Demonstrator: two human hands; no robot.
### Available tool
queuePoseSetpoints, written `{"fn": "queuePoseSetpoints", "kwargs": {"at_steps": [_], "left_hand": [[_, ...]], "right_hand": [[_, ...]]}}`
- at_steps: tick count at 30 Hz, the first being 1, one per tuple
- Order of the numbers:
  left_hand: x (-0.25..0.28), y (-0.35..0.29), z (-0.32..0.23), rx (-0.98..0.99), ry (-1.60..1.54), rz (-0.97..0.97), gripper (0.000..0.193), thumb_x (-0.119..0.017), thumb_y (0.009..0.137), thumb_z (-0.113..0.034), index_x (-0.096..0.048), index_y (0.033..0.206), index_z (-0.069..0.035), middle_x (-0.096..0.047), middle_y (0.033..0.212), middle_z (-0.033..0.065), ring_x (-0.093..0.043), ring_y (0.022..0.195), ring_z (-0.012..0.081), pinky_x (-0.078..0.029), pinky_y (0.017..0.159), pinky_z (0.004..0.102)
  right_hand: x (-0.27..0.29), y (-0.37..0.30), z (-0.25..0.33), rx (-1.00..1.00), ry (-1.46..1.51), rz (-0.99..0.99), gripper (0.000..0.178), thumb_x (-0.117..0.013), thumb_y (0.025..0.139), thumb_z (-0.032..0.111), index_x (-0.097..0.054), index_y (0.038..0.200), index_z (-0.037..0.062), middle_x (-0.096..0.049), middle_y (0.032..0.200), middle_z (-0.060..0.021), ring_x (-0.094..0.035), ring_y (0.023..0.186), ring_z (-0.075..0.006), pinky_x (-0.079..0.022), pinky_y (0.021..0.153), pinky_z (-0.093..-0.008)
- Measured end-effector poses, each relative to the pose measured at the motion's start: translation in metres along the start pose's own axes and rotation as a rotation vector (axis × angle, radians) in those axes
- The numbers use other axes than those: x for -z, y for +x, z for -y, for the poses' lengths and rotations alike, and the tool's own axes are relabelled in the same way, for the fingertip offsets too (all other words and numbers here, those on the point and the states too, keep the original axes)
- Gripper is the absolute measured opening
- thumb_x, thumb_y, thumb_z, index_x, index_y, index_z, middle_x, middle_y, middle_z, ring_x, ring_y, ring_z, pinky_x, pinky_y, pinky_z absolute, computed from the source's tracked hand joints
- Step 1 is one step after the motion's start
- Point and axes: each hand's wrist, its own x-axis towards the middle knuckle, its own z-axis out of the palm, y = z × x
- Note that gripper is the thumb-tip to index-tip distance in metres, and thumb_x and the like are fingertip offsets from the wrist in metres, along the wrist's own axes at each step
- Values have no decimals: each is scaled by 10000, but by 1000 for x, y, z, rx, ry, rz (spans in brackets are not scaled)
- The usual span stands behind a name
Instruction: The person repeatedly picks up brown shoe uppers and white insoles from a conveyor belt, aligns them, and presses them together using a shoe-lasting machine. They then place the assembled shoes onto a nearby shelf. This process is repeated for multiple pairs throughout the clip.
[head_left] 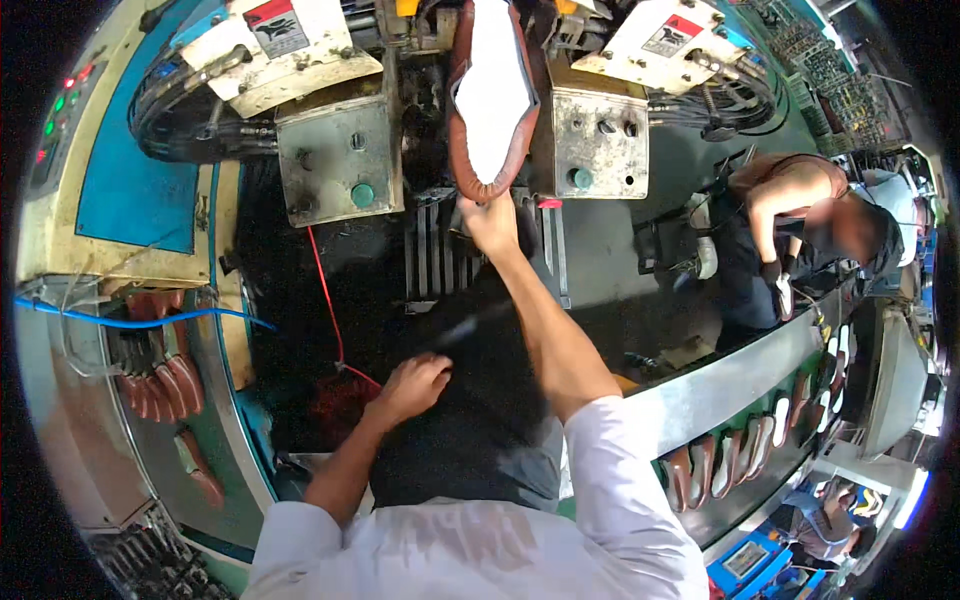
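Note:
In front of me a brown leather shoe upper (462,140) sits sole side up in a machine, with its white insole (492,110) facing me. The leather is gathered in pleats around the near end. My right hand (490,226) is closed on that near end from below. Lower and to the left, my left hand (414,386) hangs above my dark-clothed lap with its fingers curled. A pale, blurred streak (458,332) shows just beyond those fingers; I cannot make out what it is or whether the hand holds it.
Control boxes with green buttons (362,195) (579,178) flank the shoe. A red hose (325,290) hangs at left. Brown shoe uppers (170,390) lie on the left rack. Several shoes (728,462) line a conveyor (640,440) at right, where another person (800,200) handles a shoe.

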Motion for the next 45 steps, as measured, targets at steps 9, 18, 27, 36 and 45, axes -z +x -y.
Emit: {"fn": "queuePoseSetpoints", "kwargs": {"at_steps": [9, 18, 27, 36, 45], "left_hand": [[-18, 5, 22, 104, 50, 41, 219, -638, 996, -158, -712, 1133, -5, -717, 1142, 247, -687, 1084, 454, -553, 947, 535], [-16, 20, 18, 80, 64, 74, 196, -651, 978, -128, -704, 1115, 1, -720, 1141, 244, -692, 1073, 451, -560, 938, 538], [-12, 1, -9, -20, 119, -75, 159, -648, 973, -107, -703, 1081, -4, -700, 1043, 236, -686, 1004, 455, -557, 884, 551], [36, 26, -22, -61, -111, -260, 161, -651, 988, -95, -707, 1098, 9, -727, 1003, 213, -711, 944, 407, -559, 845, 475], [271, 221, -104, -200, -344, -785, 488, -687, 1030, -320, -678, 1384, 15, -759, 1299, 197, -732, 1200, 287, -549, 1037, 386]], "right_hand": [[9, -21, -8, -96, 11, 91, 657, -779, 893, 178, -547, 1467, -43, -595, 1461, -279, -621, 1336, -393, -491, 1123, -457], [-10, -30, -20, -79, 268, 29, 767, -761, 885, 119, -428, 1556, -49, -560, 1511, -282, -541, 1430, -397, -423, 1196, -475], [-11, 15, -5, 94, 44, -89, 435, -730, 926, 174, -687, 1309, -28, -715, 1235, -288, -690, 1206, -416, -521, 1036, -492], [98, 16, 142, 654, -590, -195, 644, -641, 1016, 350, -527, 1492, -69, -497, 1581, -295, -436, 1510, -428, -260, 1274, -613], [65, 22, 190, 483, -1012, 83, 736, -739, 947, 538, -539, 1565, 193, -432, 1633, -269, -370, 1538, -478, -440, 1176, -596]]}}
